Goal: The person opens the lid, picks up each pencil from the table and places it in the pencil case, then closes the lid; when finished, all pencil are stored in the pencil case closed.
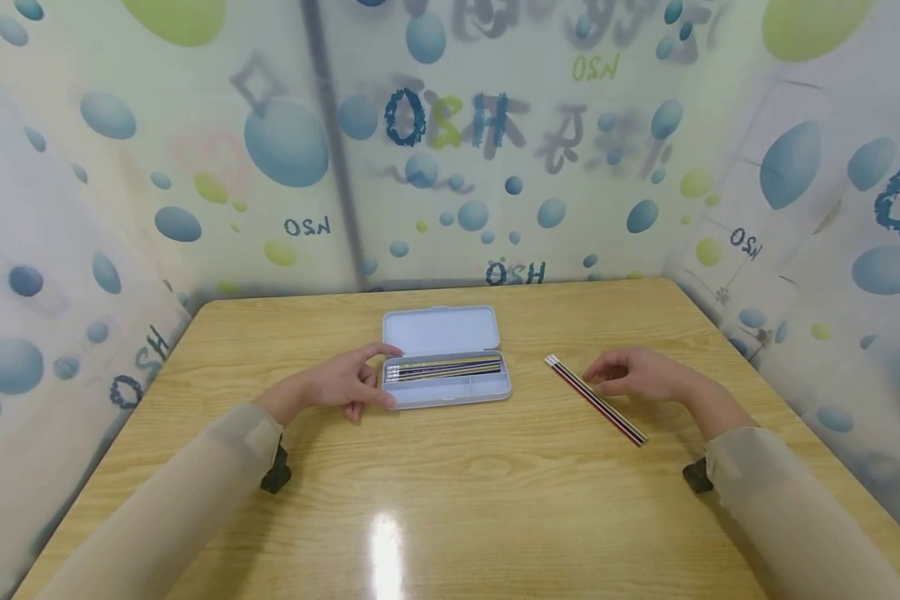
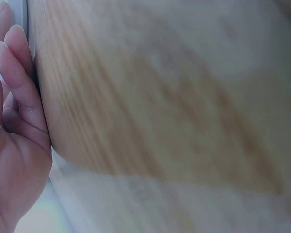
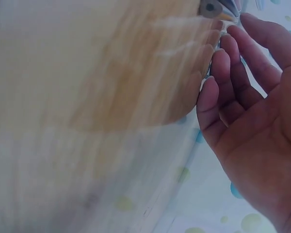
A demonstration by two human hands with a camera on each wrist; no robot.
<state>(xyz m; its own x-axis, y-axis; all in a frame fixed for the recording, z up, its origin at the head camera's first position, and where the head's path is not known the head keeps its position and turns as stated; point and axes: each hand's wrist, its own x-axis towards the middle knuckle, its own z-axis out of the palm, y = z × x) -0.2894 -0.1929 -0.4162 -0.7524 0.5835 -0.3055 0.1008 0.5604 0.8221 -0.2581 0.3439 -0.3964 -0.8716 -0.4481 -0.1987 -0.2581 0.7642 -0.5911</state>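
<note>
Right hand (image 1: 641, 375) hung nearer, relaxed, empty | loose pencils (image 1: 598, 402) lay just left, slanting far-left to near-right | left hand (image 1: 342, 383) gripped pencil case (image 1: 489, 388)

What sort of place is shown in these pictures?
Possibly a screened-off workspace: patterned curtains surround a wooden table on three sides, and a pencil case lies open on it.

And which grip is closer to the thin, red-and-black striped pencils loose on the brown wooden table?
Right. The right grip is just beside the pencils, maybe touching; the left grip is farther off, at the left end of the pale blue, rectangular pencil case.
</note>
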